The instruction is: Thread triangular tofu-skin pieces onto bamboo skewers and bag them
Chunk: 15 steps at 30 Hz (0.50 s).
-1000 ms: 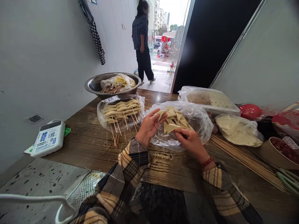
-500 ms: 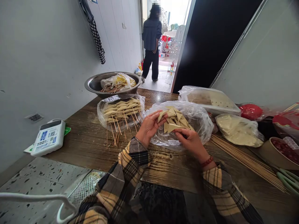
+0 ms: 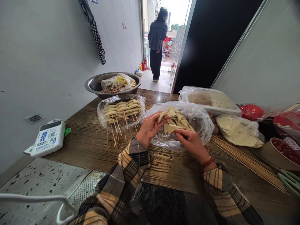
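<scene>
My left hand (image 3: 149,127) has its thumb and fingers closed on a folded tofu sheet piece (image 3: 161,117), pale and triangular. In my right hand (image 3: 191,141), a tofu triangle (image 3: 172,128) is pinched by its right end between thumb and fingertips. Both hands hover at the near side of an opened clear plastic bag (image 3: 201,125), in which a heap of similar tofu pieces (image 3: 178,116) lies. To the left, another bag (image 3: 101,110) holds tofu pieces threaded on skewers (image 3: 125,120), their sticks pointing toward me.
A steel basin (image 3: 90,86) with bagged skewers stands at the back left. Bare bamboo sticks (image 3: 248,161) lie on the right, by bagged tofu sheets (image 3: 239,129), a covered tray (image 3: 211,107) and a bowl (image 3: 268,153). A white device (image 3: 49,139) sits left. A person (image 3: 157,40) stands in the doorway.
The person in the doorway has shifted slightly right, uncovering red fire extinguishers beside the door. My hands and the tofu pieces have hardly moved.
</scene>
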Each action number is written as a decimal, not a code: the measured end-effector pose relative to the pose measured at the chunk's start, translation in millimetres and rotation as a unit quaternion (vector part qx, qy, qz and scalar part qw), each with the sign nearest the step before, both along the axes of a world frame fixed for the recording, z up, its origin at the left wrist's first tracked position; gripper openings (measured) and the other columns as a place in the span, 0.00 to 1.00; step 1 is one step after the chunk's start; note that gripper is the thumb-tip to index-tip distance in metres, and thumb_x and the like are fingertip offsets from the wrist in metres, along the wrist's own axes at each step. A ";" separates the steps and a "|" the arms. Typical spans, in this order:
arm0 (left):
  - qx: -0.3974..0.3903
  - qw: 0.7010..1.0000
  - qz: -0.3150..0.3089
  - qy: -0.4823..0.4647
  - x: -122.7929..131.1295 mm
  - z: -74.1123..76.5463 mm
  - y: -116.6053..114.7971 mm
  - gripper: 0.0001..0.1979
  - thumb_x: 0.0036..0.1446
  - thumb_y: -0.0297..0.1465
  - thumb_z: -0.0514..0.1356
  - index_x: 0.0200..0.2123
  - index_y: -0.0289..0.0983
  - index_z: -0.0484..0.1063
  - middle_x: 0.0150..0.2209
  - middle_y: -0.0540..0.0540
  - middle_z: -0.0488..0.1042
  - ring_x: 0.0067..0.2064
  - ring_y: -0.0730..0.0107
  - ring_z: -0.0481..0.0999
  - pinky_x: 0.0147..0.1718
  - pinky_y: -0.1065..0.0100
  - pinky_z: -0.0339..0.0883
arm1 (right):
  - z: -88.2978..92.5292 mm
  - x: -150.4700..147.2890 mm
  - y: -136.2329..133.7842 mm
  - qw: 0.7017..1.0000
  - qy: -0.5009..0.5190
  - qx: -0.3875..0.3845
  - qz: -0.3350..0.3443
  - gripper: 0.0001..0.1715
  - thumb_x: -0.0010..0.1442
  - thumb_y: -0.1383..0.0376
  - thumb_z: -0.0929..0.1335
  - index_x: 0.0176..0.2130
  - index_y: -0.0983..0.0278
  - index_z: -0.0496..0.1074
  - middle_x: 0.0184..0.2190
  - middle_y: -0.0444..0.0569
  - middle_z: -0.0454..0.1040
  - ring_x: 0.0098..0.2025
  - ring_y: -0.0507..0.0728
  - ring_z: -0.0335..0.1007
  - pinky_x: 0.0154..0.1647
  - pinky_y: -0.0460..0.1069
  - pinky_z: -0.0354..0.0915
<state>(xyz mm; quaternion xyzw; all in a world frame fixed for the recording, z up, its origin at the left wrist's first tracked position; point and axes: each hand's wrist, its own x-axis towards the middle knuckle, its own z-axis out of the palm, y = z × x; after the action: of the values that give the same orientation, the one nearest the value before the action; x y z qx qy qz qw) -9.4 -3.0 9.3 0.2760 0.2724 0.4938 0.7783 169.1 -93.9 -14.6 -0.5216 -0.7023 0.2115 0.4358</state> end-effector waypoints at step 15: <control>0.067 0.996 0.011 0.062 1.6 3.8 -5.6 0.09 0.53 0.23 0.60 0.39 0.28 0.73 0.31 0.38 0.79 0.33 0.64 0.81 0.35 0.67 0.74 | 0.2 6.1 -0.1 0.997 -0.065 0.035 -0.004 0.12 0.60 0.65 0.66 0.38 0.62 0.80 0.39 0.51 0.81 0.41 0.60 0.78 0.42 0.53 0.71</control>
<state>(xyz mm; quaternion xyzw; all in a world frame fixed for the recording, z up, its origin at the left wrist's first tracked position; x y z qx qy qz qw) -7.8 -8.6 13.1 0.3547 0.2899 0.5013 0.7340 175.3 -94.0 -14.4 -0.5215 -0.7339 0.1508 0.4082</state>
